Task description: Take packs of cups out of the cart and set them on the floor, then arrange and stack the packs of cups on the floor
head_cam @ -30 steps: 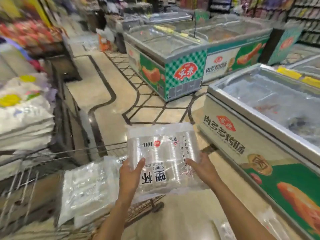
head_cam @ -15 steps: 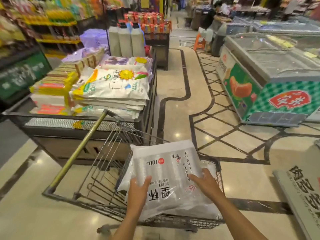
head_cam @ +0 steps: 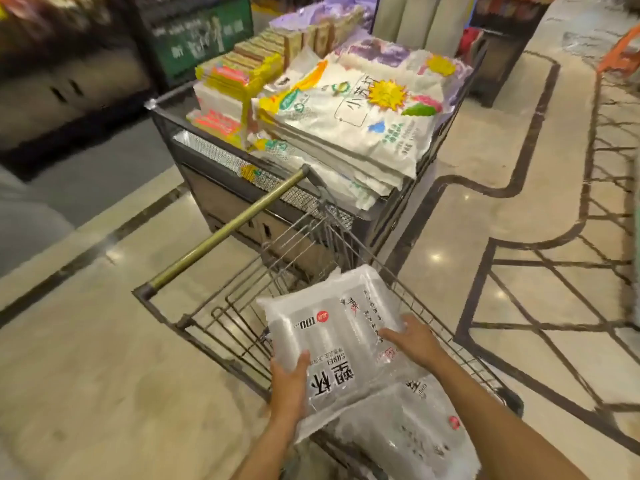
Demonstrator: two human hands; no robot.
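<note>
Holding item: one clear plastic pack of cups (head_cam: 332,344), printed label upward, carried flat between both hands above the near right corner of the wire shopping cart (head_cam: 221,327). Left hand (head_cam: 289,386) grips the pack's near left edge, thumb on top and fingers curled beneath. Right hand (head_cam: 412,341) clasps the right edge, fingers wrapped around it. Beneath, against the cart's near right side: a second pack (head_cam: 408,434) of the same kind, partly covered by the first. Cart handle (head_cam: 228,230), brass-coloured, runs along the far left edge. Beyond the cart: a display bin (head_cam: 398,216) stacked with white printed bags (head_cam: 349,119) and coloured packets (head_cam: 232,84). Handling judgement: the film looks slippery and the contents light, so keeping the pack level, squaring it over the lower one and easing it down inside the wire rim should prevent it sliding off.
</note>
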